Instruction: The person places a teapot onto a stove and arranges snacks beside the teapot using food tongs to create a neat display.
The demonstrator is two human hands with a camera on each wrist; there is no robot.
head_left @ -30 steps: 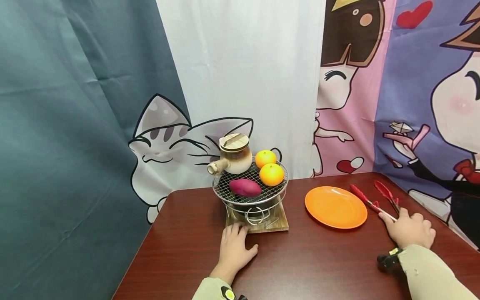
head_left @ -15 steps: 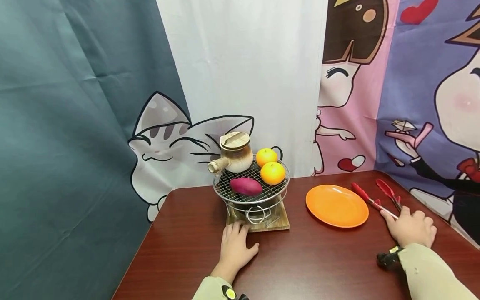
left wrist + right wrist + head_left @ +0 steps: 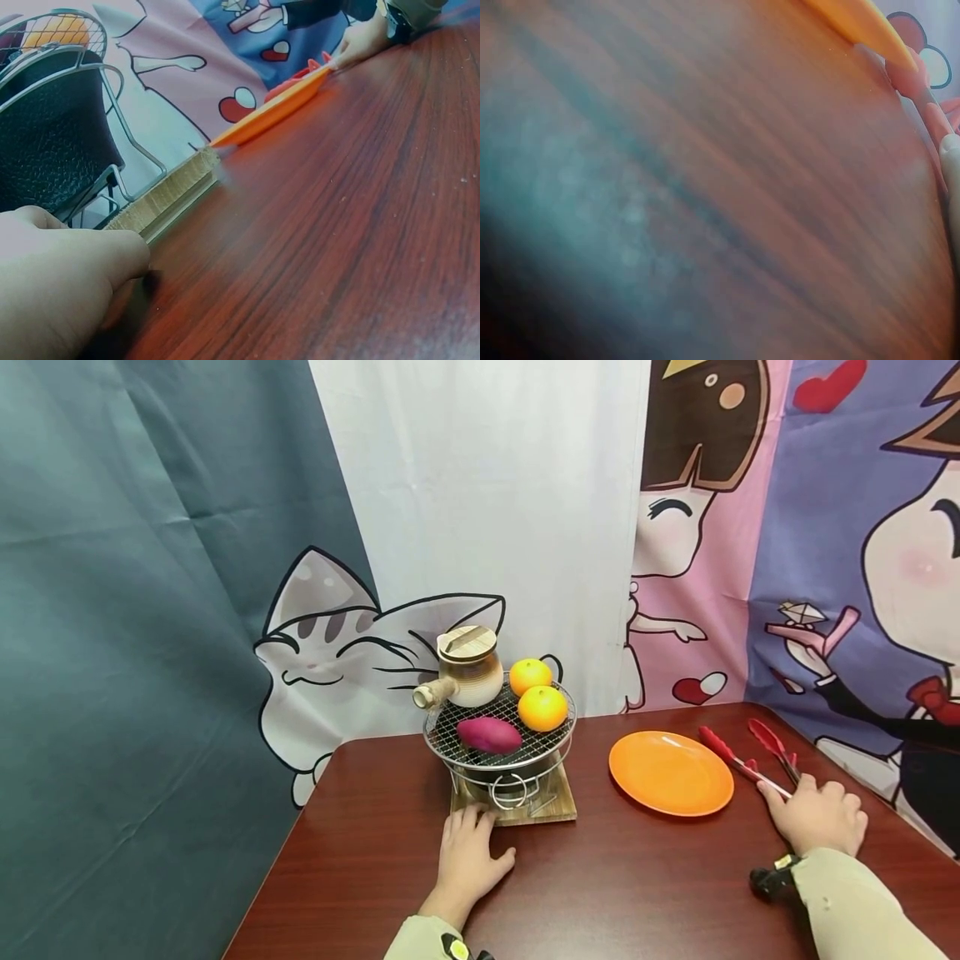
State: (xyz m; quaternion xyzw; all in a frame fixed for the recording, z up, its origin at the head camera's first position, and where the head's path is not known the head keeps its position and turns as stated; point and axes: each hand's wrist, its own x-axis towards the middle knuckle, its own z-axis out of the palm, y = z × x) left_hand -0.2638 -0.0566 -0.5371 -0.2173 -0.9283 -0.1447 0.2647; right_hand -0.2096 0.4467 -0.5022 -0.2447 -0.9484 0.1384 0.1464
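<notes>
My left hand (image 3: 468, 858) rests on the table, its fingertips at the front edge of a wooden board (image 3: 557, 808) and its thumb spread to the side. On that board stands a small black grill stove with a round wire grate (image 3: 551, 742). A purple sweet potato (image 3: 489, 736), two oranges (image 3: 543, 708) and a clay teapot (image 3: 480, 681) with a wooden lid sit on the grate. At the right, my right hand (image 3: 819, 818) holds the rear end of red-tipped tongs (image 3: 720, 747), whose arms are spread; the hand hides their back end. The right wrist view is mostly blurred.
An orange plate (image 3: 671, 774) lies between the stove and the tongs on the dark red wooden table (image 3: 600, 893). Behind the table hangs a printed cloth (image 3: 510, 510) with cartoon figures. A grey-green curtain section (image 3: 150, 652) borders the left side.
The head view shifts slightly between frames. Both hands, the tongs and the things on the grate stay where they were.
</notes>
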